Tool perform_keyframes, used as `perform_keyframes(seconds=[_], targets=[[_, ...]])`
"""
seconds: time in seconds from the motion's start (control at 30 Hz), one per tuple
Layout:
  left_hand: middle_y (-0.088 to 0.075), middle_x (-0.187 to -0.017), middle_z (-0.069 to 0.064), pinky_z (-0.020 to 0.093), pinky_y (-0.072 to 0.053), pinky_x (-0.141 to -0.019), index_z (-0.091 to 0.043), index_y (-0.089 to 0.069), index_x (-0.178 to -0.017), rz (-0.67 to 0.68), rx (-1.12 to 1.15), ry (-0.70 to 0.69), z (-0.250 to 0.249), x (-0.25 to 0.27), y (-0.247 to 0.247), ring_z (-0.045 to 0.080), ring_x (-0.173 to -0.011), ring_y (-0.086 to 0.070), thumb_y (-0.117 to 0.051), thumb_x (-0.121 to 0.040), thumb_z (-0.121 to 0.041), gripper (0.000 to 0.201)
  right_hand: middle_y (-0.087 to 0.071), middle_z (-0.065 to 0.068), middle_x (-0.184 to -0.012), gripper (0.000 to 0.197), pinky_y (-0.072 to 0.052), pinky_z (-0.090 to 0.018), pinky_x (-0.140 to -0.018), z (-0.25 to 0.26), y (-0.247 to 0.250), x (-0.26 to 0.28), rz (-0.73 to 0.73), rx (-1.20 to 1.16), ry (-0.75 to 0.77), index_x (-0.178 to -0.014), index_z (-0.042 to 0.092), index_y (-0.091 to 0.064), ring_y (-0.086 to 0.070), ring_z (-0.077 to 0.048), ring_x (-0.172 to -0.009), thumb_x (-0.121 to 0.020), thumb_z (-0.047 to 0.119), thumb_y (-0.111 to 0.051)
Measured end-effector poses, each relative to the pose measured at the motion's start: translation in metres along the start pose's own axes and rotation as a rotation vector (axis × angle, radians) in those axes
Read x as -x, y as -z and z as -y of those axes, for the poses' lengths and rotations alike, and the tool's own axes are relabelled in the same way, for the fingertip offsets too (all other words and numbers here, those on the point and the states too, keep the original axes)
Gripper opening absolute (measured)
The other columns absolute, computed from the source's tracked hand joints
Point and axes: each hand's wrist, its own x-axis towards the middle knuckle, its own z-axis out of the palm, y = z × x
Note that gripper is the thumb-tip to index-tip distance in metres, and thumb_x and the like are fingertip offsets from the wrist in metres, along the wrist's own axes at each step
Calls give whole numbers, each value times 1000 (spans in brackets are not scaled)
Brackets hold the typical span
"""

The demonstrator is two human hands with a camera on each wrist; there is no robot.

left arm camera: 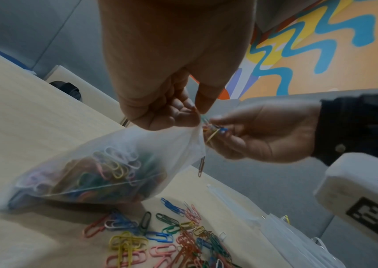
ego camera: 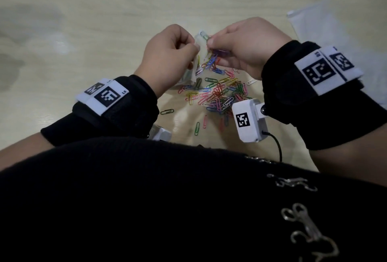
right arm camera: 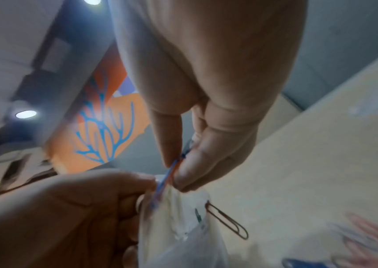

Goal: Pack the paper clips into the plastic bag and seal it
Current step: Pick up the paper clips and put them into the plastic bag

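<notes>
My left hand [ego camera: 194, 49] pinches the mouth of a clear plastic bag [left arm camera: 105, 163] and holds it up; the bag's lower part is full of coloured paper clips. My right hand [ego camera: 210, 43] pinches a small bunch of clips [left arm camera: 213, 129] right at the bag's opening, and a blue one [right arm camera: 167, 175] points into the mouth. One brown clip [right arm camera: 227, 221] hangs outside the bag's rim. A loose pile of coloured clips [ego camera: 217, 92] lies on the table below and between my hands, with a few strays [ego camera: 196, 128] nearer my body.
The table [ego camera: 104, 20] is pale wood. Spare clear bags [ego camera: 314, 22] lie flat at the far right. A white wrist-camera box [ego camera: 249, 122] with a cable hangs over the pile's right edge. My dark clothing fills the lower part of the head view.
</notes>
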Motion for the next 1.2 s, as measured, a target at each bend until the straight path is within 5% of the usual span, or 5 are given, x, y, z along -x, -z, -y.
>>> perform_keyframes(seconds=[0.3, 0.57, 0.97, 1.07, 1.2], targets=[[-61, -66, 0, 24, -43, -59, -23, -56, -72, -30, 38, 30, -2, 1, 4, 7, -53, -57, -59, -77, -21, 7, -62, 2, -92, 29, -51, -43, -96, 11, -9, 0, -113, 500, 148, -106, 10, -68, -62, -20, -102, -89, 7, -44], [-61, -64, 0, 22, -43, -55, -20, -55, -74, -23, 35, 31, -1, -1, 5, 6, -50, -56, -59, -83, -13, 12, -60, -12, -78, 28, -56, -32, -71, -23, -23, 3, -53, 23, -191, -89, 7, -53, -63, -24, -68, -99, 32, -42], [-59, -60, -4, 18, -42, -52, -21, -54, -71, -62, 18, 41, 2, -1, 13, 4, -48, -54, -58, -84, -11, 17, -66, -6, -80, 21, -54, -26, -64, -2, -14, 9, -72, 61, 170, -83, 11, -64, -65, -14, -69, -93, 14, -46], [-58, -62, -4, 16, -42, -52, -21, -53, -71, -59, 20, 40, 2, 1, 14, 3, -49, -54, -57, -85, -9, 19, -67, -9, -94, 21, -54, -37, -81, -20, -2, 1, -192, 466, 120, -94, 12, -64, -66, -25, -89, -88, 28, -52], [-59, -62, -6, 17, -42, -53, -21, -54, -70, -57, 11, 42, 2, 1, 16, 4, -50, -56, -57, -85, -10, 19, -45, -17, -126, 93, -50, -42, -88, -63, 0, 10, -136, 1027, -328, -129, 6, -39, -59, -34, -107, -68, 70, -66]])
